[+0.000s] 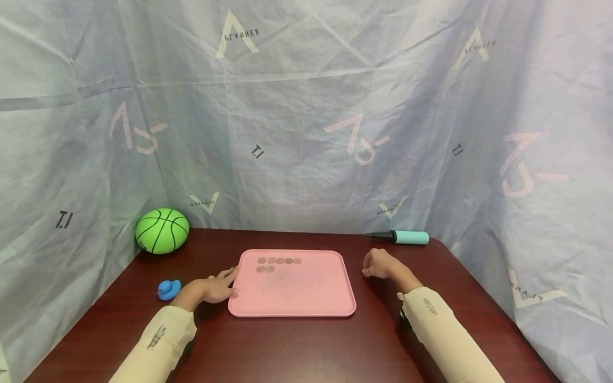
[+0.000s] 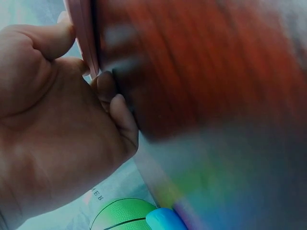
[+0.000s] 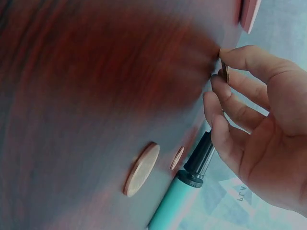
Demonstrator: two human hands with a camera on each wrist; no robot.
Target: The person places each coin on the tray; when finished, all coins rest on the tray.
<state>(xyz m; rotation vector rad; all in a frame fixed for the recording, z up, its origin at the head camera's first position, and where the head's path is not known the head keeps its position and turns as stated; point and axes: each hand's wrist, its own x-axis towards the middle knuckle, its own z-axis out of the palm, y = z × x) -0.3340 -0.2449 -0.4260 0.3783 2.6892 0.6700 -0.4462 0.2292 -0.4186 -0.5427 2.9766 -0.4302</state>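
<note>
A pink tray (image 1: 306, 298) lies on the table, with several coins (image 1: 280, 260) in a row near its back edge and two more coins in front of that row's left end. At the tray's left side, my left hand (image 1: 218, 287) grips the rim (image 2: 85, 43), thumb over it and fingers along the outside. To the right of the tray, my right hand (image 1: 380, 264) pinches a coin (image 3: 224, 71) between thumb and fingers, close over the table. Two more coins (image 3: 142, 170) lie on the table near this hand in the right wrist view; the right arm hides them from the head view.
A green ball (image 1: 163, 231) sits at the back left corner of the dark red table (image 1: 287, 346). Before it stands a blue rubber duck (image 1: 169, 290). A turquoise hand pump (image 1: 411, 237) lies at the back right. Grey printed cloth (image 1: 297, 197) hangs around the table.
</note>
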